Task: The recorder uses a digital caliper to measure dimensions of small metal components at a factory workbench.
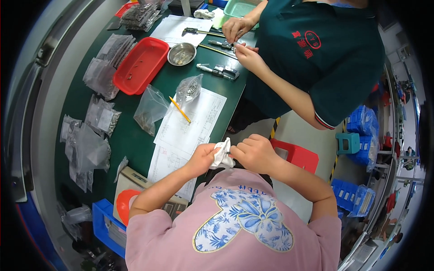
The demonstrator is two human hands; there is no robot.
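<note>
Near table edge (pixel 233 101), hands (pixel 255 152) hold cloth (pixel 221 158), dark piece (pixel 228 153).

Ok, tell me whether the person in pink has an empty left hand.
No, the left hand grips a white cloth between thumb and fingers.

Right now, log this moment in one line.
left hand: pinches white cloth | right hand: holds small dark piece at cloth | nearby: yellow pencil on printed sheets

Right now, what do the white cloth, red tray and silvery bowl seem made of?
White cloth, held in the left hand: matte, soft-looking fabric, judging by its loose folds; fibre unclear. Red tray: probably smooth moulded plastic, given its rounded corners and even colour. Silvery bowl: likely smooth metal, from its bright, reflective rim.
</note>
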